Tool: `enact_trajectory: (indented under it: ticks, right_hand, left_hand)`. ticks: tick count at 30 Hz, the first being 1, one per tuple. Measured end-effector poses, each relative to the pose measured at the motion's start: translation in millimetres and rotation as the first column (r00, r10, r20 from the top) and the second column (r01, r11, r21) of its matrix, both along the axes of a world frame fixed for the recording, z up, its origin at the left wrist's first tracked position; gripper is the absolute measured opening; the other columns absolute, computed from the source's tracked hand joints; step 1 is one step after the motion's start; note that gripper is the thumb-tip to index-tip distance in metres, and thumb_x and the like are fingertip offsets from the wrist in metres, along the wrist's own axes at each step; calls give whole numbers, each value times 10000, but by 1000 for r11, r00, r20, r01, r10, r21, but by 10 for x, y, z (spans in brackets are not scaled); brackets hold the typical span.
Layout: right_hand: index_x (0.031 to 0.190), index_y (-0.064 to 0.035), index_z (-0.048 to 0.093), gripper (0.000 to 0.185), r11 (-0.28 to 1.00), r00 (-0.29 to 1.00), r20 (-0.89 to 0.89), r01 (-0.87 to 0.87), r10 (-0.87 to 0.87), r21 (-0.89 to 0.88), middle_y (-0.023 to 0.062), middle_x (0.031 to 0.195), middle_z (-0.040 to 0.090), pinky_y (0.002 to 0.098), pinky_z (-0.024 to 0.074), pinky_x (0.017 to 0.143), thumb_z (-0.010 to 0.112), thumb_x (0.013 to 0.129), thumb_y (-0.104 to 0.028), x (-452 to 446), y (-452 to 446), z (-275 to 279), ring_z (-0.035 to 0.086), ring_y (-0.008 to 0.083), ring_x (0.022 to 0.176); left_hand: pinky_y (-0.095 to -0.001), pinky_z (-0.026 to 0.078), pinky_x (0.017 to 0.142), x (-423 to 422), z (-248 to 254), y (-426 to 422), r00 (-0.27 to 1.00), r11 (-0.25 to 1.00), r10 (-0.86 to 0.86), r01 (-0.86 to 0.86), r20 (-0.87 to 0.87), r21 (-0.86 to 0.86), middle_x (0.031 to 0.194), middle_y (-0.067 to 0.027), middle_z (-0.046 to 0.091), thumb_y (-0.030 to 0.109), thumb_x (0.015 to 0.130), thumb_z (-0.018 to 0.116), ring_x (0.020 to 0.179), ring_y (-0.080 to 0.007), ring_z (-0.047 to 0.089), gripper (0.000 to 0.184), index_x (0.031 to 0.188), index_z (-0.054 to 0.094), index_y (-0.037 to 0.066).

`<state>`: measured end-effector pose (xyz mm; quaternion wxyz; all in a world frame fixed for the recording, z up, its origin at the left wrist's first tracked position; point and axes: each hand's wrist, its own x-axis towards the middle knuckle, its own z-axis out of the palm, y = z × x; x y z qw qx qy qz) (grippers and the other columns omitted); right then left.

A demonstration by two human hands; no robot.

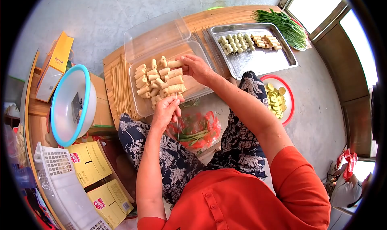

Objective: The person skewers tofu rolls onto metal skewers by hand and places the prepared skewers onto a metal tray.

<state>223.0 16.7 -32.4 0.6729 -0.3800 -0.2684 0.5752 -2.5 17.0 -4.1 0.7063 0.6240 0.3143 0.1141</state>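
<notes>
I watch the left hand [166, 110] raised in front of the left knee, thumb and fingertip pinching a thin, straight skewer [177, 125] that runs down below them. The right forearm reaches forward, and I see the right hand [197, 70] with bent fingers gripping one end of a tan roll [175, 63] over the clear plastic box [177, 48]. Short, wrinkled, hollow rolls [144, 84] heap inside it; slim wooden sticks [120, 84] lie alongside.

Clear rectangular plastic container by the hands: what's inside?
Short beige cylindrical rolls, heaped. Whatever lies beneath the top ones is covered and can't be seen; the left hand also hides part of the container.
</notes>
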Motion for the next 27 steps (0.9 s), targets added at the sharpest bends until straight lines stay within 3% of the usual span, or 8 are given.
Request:
enact_trajectory:
  ticks: [10,27]
  right_hand:
    - [1032,-91,601,175,996,999,53,-2,6,-84,32,970,624,317,532,761,574,924,-225,-20,-32,41,624,139,843]
    - [1062,-64,605,215,993,988,144,-33,49,-112,45,972,630,335,524,809,586,900,-205,-55,-67,47,621,153,883]
  left_hand:
    - [-166,351,405,4,-7,-1,1000,999,18,-18,-25,32,604,-4,560,185,973,478,428,-39,445,233,1030,629,18]
    - [-162,348,394,8,-43,-4,997,997,61,-58,-38,55,596,-11,564,150,965,489,415,-36,444,215,1026,639,9]
